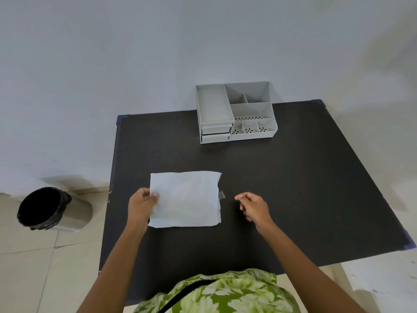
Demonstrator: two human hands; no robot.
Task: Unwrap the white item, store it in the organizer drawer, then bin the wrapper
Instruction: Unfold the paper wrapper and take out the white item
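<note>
Table (293, 188) first, dark and broad, filling the middle of our view, with a pale wall behind it and tiled floor to the left. Down there on the floor, well apart from the work and off the table's left edge, stands the bin (48, 210), lined in black and open at the top. At the far edge of the table sits the grey organizer (234, 112), its open compartments on top and two small drawers (216, 133) stacked at its front left, both looking pushed in from here.

Nearer to us lies the white wrapped item (186, 199), flat on the table between our hands, a papery rectangle with soft, slightly ragged edges. We cannot tell what is inside, or whether anything shows through. Our left hand (142, 205) has its fingers closed on the left edge, thumb on top, pinching the sheet. Our right hand (253, 207) hovers just beside the right edge, not touching, fingers loosely curled with thumb and forefinger drawn together and nothing visibly held. Smallest of all, a little strip of clear tape (221, 194) pokes out from the right edge of the wrapper.

We judge we're at the very start, the unwrapping step, with drawer and bin untouched. The next move seems to call for the right hand to catch that tape tab and peel, while the left keeps the sheet steady; thin paper like this may tear if pulled sharply
</note>
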